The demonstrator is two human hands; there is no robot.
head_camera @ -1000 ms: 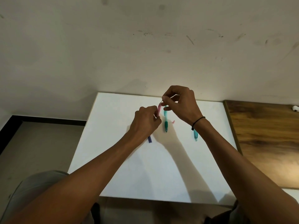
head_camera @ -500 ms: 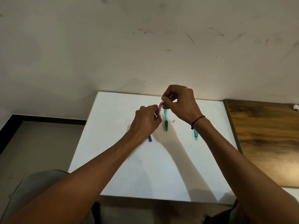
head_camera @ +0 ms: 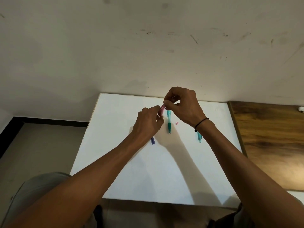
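My left hand [head_camera: 148, 123] grips a pink pen barrel [head_camera: 162, 110] above the white table [head_camera: 115, 145], holding it almost upright. My right hand [head_camera: 182, 106] pinches the barrel's top end between thumb and fingertips; what it pinches there is too small to make out. A green pen [head_camera: 169, 122] lies on the table just beyond my hands. A tiny pink piece [head_camera: 177, 123] lies to its right. A blue pen end [head_camera: 153, 141] shows from under my left wrist. A teal pen part [head_camera: 199, 137] pokes out from under my right wrist.
A wooden surface [head_camera: 271, 145] adjoins the white table on the right, with a small white object [head_camera: 301, 109] at its far edge. A marked white wall rises right behind the table. Grey floor lies to the left. My knees sit below the front edge.
Both hands stay on the pink barrel. My right hand's fingers have shifted slightly at its top end. Nothing on the table has moved.
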